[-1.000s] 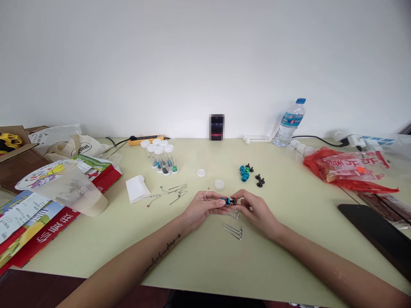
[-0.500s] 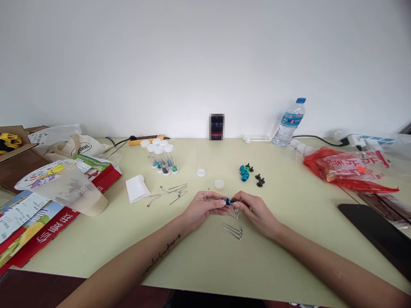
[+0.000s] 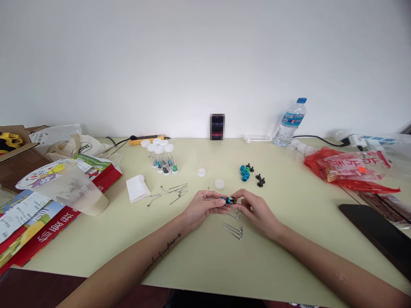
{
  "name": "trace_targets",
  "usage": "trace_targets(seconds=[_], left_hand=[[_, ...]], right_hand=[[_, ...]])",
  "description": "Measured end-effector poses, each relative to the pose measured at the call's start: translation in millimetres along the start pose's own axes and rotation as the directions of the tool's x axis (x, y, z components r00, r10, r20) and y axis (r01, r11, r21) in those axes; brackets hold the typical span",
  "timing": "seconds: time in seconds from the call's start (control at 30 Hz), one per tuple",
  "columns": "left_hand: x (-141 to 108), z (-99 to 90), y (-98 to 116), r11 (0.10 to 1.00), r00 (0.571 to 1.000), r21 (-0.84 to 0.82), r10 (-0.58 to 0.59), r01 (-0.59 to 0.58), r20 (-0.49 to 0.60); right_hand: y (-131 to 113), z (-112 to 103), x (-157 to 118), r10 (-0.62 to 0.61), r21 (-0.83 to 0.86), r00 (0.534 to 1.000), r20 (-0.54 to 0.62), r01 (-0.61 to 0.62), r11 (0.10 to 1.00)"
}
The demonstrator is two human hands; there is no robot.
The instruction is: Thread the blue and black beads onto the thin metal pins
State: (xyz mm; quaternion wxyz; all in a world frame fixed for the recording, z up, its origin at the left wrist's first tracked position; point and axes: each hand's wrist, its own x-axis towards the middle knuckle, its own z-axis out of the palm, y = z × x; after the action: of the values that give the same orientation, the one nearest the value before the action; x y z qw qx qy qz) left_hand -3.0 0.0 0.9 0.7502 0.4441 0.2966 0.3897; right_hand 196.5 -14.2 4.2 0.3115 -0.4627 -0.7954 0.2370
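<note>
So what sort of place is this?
Perhaps a home or office table used for small handiwork: there's a held blue-and-black part, some bent metal rods and a drink cup.

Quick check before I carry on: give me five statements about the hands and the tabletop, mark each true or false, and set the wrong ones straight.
1. The left hand and right hand are both on the small blue-and-black piece. True.
2. The cap of the water bottle is red. False: the cap is blue.
3. The white-capped tubes stand left of the loose black screws. True.
4. The red plastic bag lies to the left of both hands. False: the red plastic bag is to the right of them.
5. The folded white tissue is on the left side of the table. True.
</note>
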Motion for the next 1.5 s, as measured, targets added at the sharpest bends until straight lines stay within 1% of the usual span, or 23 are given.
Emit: trace_targets(seconds=[0.17,0.37,0.47,0.57,0.63,0.83,0.97,1.17,1.37,1.5], left_hand=[[0.3,-0.3,-0.1,1.000,1.000,0.007,-0.007,0.007,0.007],[0.9,-0.6,0.3,1.000,1.000,0.009,0.001,-0.001,-0.002],[0.8,0.0,0.4,1.000,1.000,0.012,-0.011,0.011,-0.001],[0.5,0.7,0.4,1.000,1.000,0.016,-0.016,0.016,0.003],[0.3,1.1,0.4,1.000,1.000,0.016,-0.017,0.017,0.002],[0.8,0.3,0.6,1.000,1.000,0.001,-0.007,0.007,-0.016],[0.9,-0.2,0.1,1.000,1.000,0.010,-0.007,0.008,-0.018],[0.1,1.0,0.6,1.000,1.000,0.005,-0.014,0.014,-0.012],[0.4,0.6,1.4,1.000,1.000,0.009,-0.003,0.003,-0.003],[0.3,1.1,1.3,1.000,1.000,0.009,-0.015,0.015,-0.003]], right_hand=[[-0.4,-1.4,-0.4,-0.030,0.014,0.999,0.021,0.030,0.999],[0.3,-0.8,0.1,-0.010,0.002,1.000,-0.010,0.010,1.000],[0.3,-1.5,0.6,-0.012,0.021,0.999,0.031,0.011,1.000],[-0.7,-3.1,0.6,-0.044,0.054,0.995,0.085,0.040,0.998],[-1.5,-3.8,0.5,-0.055,0.065,0.994,0.098,0.048,0.997],[-1.5,-2.0,0.3,-0.007,0.002,0.999,0.038,0.007,1.000],[-0.4,-0.8,0.2,-0.008,0.004,1.000,0.016,0.008,1.000],[-1.7,-1.8,0.5,-0.019,0.027,0.999,0.047,0.018,0.999],[0.1,-0.4,-0.2,-0.014,-0.006,1.000,0.001,0.014,1.000],[-0.7,-1.8,0.3,-0.014,0.012,0.998,0.055,0.013,1.000]])
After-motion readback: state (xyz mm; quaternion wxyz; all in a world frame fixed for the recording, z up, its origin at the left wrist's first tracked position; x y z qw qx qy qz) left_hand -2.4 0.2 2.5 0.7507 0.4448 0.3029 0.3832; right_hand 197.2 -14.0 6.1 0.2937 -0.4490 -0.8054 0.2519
